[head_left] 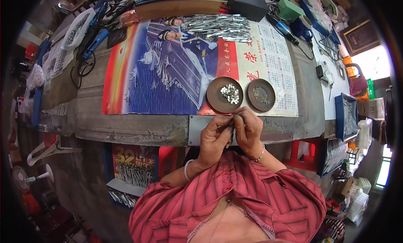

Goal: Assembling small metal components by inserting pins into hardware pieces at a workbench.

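My left hand (216,140) and my right hand (248,128) meet at the table's near edge, fingertips pinched together. Whatever they pinch is too small or too hidden to make out. Just beyond them stands a round brown dish (213,101) holding a heap of small shiny silver pieces (230,94). A second brown dish (251,101), to its right, has finer greyish metal bits (262,97) in it. At the far side of the table lies a pile of slender silver metal rods (222,26).
A printed calendar poster (138,87) covers the table's middle. Blue-handled tools (95,43) and a white tray of small parts (78,29) lie at the left. A blue bin (346,117) sits at the right edge. Below the table, a box holds more rods (135,174).
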Demonstrator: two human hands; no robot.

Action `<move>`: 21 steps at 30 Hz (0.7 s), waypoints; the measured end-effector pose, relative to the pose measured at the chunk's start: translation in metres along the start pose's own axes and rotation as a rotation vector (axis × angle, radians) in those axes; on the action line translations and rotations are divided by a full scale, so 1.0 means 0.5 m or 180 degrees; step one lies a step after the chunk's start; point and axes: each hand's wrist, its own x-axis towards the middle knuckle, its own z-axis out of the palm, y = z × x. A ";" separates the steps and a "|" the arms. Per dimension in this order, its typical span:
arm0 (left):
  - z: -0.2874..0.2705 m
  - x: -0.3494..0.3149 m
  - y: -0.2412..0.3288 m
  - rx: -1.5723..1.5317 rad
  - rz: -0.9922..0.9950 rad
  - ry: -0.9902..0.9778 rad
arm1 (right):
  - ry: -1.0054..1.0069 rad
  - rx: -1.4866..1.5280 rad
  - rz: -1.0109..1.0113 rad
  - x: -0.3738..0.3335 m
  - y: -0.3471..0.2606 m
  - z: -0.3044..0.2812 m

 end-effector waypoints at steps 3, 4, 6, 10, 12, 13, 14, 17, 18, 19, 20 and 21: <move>-0.001 0.004 -0.003 0.0140 -0.0064 -0.0018 | 0.0107 -0.0103 -0.0019 -0.001 0.015 0.011; -0.003 0.004 -0.007 0.0136 -0.0124 -0.0019 | 0.0103 -0.0098 -0.0003 -0.004 0.024 0.014; -0.007 0.003 -0.009 0.0133 -0.0194 -0.0017 | 0.0026 -0.0048 0.0017 -0.013 0.044 0.019; -0.009 0.003 -0.015 -0.0025 -0.0144 -0.0107 | 0.0123 0.0386 -0.0125 -0.019 0.063 0.027; -0.003 0.006 -0.015 -0.0111 -0.0079 -0.0123 | 0.0275 0.0535 -0.0286 -0.004 0.063 0.021; 0.003 0.005 -0.008 -0.0043 -0.0078 -0.0101 | 0.0237 0.0468 -0.0379 -0.001 0.064 0.018; 0.005 0.005 -0.005 0.0026 -0.0084 -0.0079 | 0.0199 0.0403 -0.0467 0.001 0.066 0.015; -0.005 0.013 -0.007 0.0222 0.0118 -0.0136 | 0.0186 0.0033 -0.0756 -0.001 0.062 0.020; -0.006 0.013 -0.004 0.0564 0.0353 -0.0126 | -0.0226 0.0430 -0.0447 -0.012 0.066 0.020; -0.009 0.013 -0.001 0.0491 0.0292 -0.0109 | -0.0396 0.0510 -0.0293 -0.014 0.061 0.018; -0.012 0.014 -0.001 0.0496 0.0248 -0.0106 | -0.0563 0.0593 -0.0136 -0.017 0.055 0.015; -0.015 0.016 -0.002 0.0509 0.0129 -0.0080 | -0.0773 0.0461 0.0134 -0.029 0.062 0.008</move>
